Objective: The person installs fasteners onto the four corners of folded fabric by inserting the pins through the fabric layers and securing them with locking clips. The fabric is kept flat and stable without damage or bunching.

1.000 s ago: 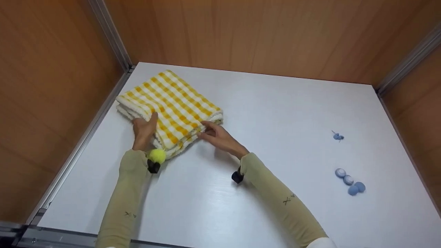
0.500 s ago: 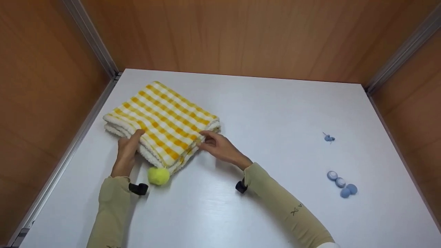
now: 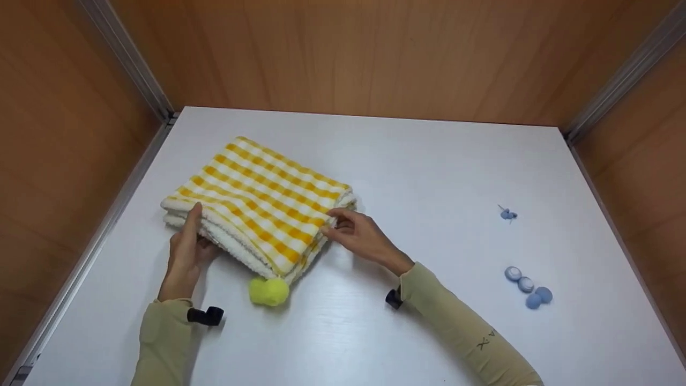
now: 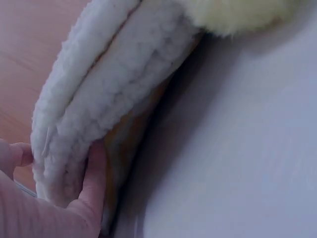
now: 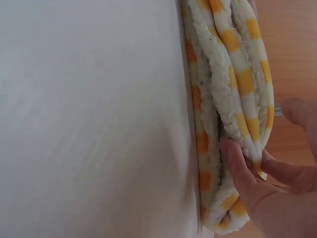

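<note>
A folded yellow-and-white checked blanket (image 3: 262, 201) with white fleecy lining lies at the left of the white table. My left hand (image 3: 185, 260) grips its near-left edge, thumb at the top layer and fingers tucked below. In the left wrist view, the left hand (image 4: 59, 210) has the thick fleecy layers (image 4: 124, 69) between thumb and fingers. At the near-right side, my right hand (image 3: 370, 241) pinches the folded edge. The right wrist view shows the right hand (image 5: 282, 198) with a finger in between the blanket's layers (image 5: 240, 84). Yellow-green pompoms (image 3: 269, 291) hang at the near corner.
On the table's right side sit several small blue-grey round pieces (image 3: 526, 284) in a row. A smaller blue piece with thin strands (image 3: 507, 213) lies farther back. Wood panels (image 3: 364, 59) with metal corner posts (image 3: 128, 56) enclose the table (image 3: 429, 177).
The blanket has come nearer to me and slightly right on the table. My left hand has slid along its edge toward the left corner; the right keeps its hold. The head view has shifted.
</note>
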A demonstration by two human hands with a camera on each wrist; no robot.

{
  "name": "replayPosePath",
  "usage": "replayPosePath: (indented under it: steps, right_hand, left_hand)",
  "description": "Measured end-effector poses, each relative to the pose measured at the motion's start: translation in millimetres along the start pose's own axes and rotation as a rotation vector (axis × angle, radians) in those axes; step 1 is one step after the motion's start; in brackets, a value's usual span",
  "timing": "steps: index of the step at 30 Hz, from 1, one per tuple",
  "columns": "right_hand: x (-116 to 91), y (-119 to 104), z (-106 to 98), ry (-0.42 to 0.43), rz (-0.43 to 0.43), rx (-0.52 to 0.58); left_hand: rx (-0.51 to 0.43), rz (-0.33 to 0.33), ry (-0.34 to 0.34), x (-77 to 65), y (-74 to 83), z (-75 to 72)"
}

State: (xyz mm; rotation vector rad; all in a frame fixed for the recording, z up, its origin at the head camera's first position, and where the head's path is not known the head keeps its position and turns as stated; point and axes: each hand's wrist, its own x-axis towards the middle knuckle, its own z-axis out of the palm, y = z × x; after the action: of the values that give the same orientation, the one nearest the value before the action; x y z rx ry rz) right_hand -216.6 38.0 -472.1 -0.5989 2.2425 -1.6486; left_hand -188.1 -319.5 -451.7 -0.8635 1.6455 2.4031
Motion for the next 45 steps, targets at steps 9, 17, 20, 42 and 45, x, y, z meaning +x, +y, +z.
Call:
replayPosePath:
  steps: [9, 17, 20, 42, 45]
  right_hand:
    - [-25.0, -2.2, -11.5, 0.088, -0.046, -0.076]
    - [-48.6, 0.0, -21.2, 0.168, 0.014, -0.131]
    - [-57.6, 0.3, -26.1, 0.207, 0.051, -0.149]
    - [-117.0, 4.1, -85.0, 0.354, -0.058, -0.268]
    - [-125.4, 1.5, -91.7, 0.376, -0.091, -0.320]
  left_hand:
    - [0.232, 0.122, 0.010, -16.2, -20.2, 2.0]
    - [0.182, 0.204, -0.126, -46.8, -39.7, 8.9]
    - [0.081, 0.159, -0.160, -56.1, -43.0, 10.3]
    - [0.584, 0.289, -0.099, -99.5, -79.2, 42.8]
    - [0.569, 0.363, -0.130, -106.9, -83.6, 51.4]
